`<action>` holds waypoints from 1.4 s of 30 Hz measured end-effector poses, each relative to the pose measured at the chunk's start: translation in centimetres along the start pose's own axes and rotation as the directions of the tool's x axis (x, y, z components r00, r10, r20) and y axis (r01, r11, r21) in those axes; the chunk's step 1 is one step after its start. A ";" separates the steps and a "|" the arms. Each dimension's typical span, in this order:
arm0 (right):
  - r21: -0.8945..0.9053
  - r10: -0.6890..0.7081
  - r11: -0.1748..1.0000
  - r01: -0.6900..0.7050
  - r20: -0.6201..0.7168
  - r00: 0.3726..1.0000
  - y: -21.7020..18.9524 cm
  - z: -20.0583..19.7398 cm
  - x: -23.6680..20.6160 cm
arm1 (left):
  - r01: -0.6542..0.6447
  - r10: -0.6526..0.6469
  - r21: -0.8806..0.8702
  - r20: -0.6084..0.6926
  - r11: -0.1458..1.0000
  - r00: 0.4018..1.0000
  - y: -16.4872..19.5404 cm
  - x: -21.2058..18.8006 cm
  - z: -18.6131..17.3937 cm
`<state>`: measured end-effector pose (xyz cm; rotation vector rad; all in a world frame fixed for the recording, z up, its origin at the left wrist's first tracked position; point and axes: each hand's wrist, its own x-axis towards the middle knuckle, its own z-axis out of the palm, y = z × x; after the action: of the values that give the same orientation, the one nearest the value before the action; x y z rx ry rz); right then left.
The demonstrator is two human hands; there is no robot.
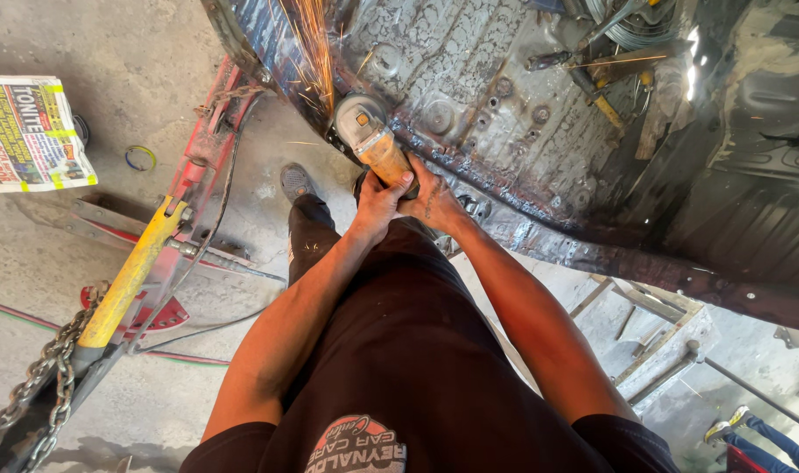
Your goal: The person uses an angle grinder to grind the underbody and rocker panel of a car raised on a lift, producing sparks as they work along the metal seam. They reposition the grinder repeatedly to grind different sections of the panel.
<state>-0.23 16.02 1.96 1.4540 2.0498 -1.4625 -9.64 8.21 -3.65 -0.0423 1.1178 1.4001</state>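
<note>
Dusty concrete workshop floor [137, 79] below, both hands, left hand [375, 203] and right hand [434, 203], wrap tight around the orange-bodied angle grinder [373, 140] biting the scorched grey car-body panel [504, 114], sparks [316, 52] flying, and a snagged disc could kick back toward the bare forearms.

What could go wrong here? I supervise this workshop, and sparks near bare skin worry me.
Sparks spray off the angle grinder where it meets the car floor panel; the left hand and right hand are bare, so burns seem possible. Loose tools lie on the panel close by and could get knocked. Folded newspaper on the floor might catch a stray spark.
</note>
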 end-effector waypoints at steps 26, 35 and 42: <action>0.085 -0.045 0.996 0.041 0.047 0.998 0.6 0.8 -0.2 | -0.004 0.008 0.069 -0.064 0.998 0.998 -0.6 -0.8 -0.7; 0.122 -0.045 0.992 0.039 0.049 0.998 0.6 1.4 -0.7 | 0.035 -0.032 0.052 -0.065 0.998 0.997 -0.3 -1.5 -1.3; 0.200 -0.085 0.974 0.108 -0.119 0.989 0.4 2.8 -0.4 | -0.049 0.049 0.024 0.018 0.998 0.999 0.8 -0.8 -1.5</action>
<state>-0.65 13.49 0.70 1.5633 2.1134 -1.7149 -11.01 6.86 -3.46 0.0148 1.1283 1.4274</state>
